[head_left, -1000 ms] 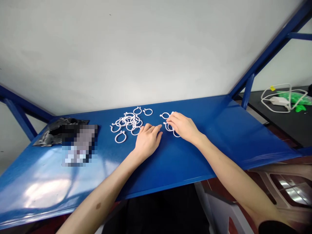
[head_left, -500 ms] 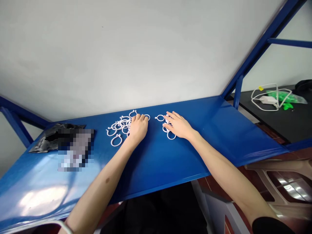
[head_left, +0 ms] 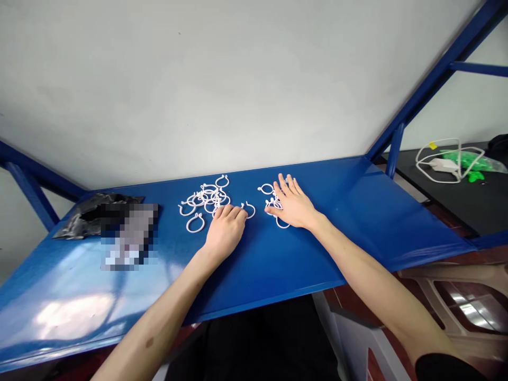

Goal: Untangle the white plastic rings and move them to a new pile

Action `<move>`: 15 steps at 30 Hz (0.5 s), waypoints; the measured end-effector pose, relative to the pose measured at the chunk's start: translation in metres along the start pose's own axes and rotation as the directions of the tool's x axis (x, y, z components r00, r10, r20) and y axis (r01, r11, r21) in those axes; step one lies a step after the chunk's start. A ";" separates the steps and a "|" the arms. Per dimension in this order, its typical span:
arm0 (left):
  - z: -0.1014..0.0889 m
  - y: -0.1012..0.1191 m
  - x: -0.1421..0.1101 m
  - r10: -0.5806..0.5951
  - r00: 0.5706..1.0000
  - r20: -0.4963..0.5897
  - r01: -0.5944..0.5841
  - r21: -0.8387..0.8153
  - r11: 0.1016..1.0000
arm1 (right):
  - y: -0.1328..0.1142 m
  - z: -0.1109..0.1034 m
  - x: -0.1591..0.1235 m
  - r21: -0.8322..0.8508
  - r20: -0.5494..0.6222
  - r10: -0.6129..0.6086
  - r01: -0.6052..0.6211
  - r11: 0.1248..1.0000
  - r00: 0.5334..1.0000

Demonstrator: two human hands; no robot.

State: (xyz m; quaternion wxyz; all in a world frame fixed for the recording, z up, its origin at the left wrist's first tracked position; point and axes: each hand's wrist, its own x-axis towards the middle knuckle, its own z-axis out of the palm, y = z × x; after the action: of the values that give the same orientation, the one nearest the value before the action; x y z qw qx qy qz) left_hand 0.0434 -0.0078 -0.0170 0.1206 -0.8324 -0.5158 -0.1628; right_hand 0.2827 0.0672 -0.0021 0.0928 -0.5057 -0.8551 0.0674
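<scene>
A loose pile of white curtain rings [head_left: 208, 198], each with small knobs at a gap, lies at the far side of the blue table. My left hand [head_left: 226, 227] is at the pile's near right edge, knuckles up and fingers curled down. One white curtain ring [head_left: 253, 210] pokes out beside its fingers, apart from the pile; the fingertips are hidden. My right hand [head_left: 296, 203] lies flat, fingers spread, over a smaller group of white rings [head_left: 283, 224] and partly covers them. Another single ring [head_left: 267, 189] lies just left of its fingers.
The blue metal table [head_left: 254, 264] stands against a pale wall. A crumpled black plastic bag [head_left: 99, 209] and a pixelated item [head_left: 133, 233] lie at left. To the right, a black tabletop [head_left: 440, 206] bears a white cable [head_left: 420, 169] and a green bag [head_left: 460, 156]. A beige plastic chair [head_left: 428, 286] stands below.
My left hand has drawn back from the pile towards me, and the ring beside its fingers has come nearer with it. My right hand's fingers are spread wider over the same group.
</scene>
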 end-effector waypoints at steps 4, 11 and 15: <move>-0.007 -0.002 0.003 -0.023 0.996 -0.090 0.021 -0.023 1.000 | -0.004 -0.001 -0.001 0.040 -0.026 -0.040 0.041 0.998 0.999; -0.024 0.004 0.005 0.086 0.934 -0.348 -0.128 -0.101 0.987 | -0.022 -0.012 -0.011 0.430 -0.340 -0.082 0.232 0.872 0.937; -0.025 0.011 0.006 0.147 0.923 -0.356 -0.217 -0.165 0.962 | -0.042 -0.006 -0.018 0.603 -0.391 -0.059 0.304 0.738 0.919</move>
State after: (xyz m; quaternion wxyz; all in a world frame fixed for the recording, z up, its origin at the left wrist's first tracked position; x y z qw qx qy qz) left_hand 0.0517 -0.0171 0.0081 0.1379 -0.8441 -0.3880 -0.3435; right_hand 0.2563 0.0311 0.0105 0.4180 -0.3576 -0.7931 0.2615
